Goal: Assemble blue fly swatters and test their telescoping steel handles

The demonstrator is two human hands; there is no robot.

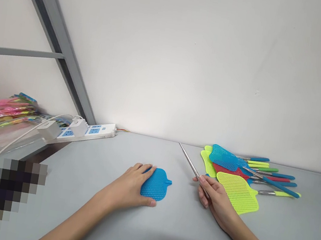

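A blue perforated fly swatter head (156, 185) lies on the table with its short stem pointing right. My left hand (133, 184) grips it from the left, fingers at its far edge and thumb by its near edge. To the right, my right hand (212, 195) is closed around a thin metal rod (189, 161), which slants up and left above the table. The rod's lower end is mostly hidden in my palm. The rod and the swatter head are apart. Just beyond my right hand lies a yellow-green fly swatter (238, 193).
Several fly swatters with blue, red, green and yellow handles are piled at the right, a blue one (224, 157) on top. At left stand a white power strip (94, 132) with plugged-in adapters and plastic-wrapped pink goods (0, 111). A grey metal frame (61, 35) leans along the wall.
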